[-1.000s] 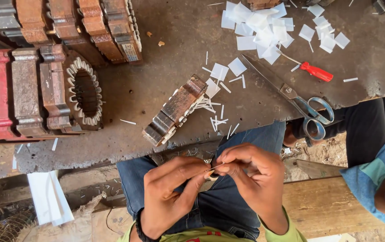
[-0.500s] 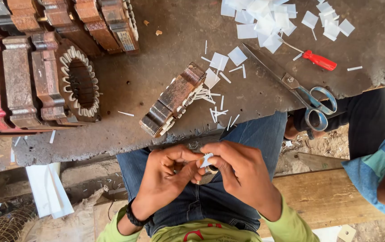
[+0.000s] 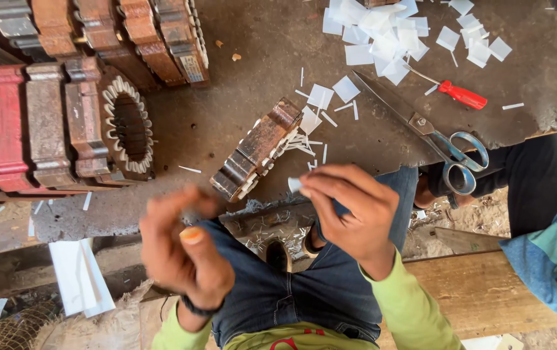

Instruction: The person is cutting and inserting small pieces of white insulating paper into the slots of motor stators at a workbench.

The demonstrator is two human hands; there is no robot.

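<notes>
Worktable [image 3: 226, 116]: dark, scuffed top bearing rows of rust-red stator cores [image 3: 45, 123]. One stator core [image 3: 256, 149] lies alone on its side near the table edge. Scissors [image 3: 434, 139], red-handled screwdriver [image 3: 460, 95], heap of white paper slips [image 3: 382, 32]. Right hand [image 3: 350, 207]: fingertips pinched narrowly on a small white paper slip [image 3: 295, 185], just below the lone core. Left hand [image 3: 181, 249]: blurred, curled; contents cannot be told.

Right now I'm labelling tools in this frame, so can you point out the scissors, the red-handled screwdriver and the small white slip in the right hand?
scissors [image 3: 421, 123]: head view, at the pivot.
red-handled screwdriver [image 3: 463, 96]: head view, on the handle.
small white slip [image 3: 295, 185]: head view, on the end showing past the fingertips.
</notes>
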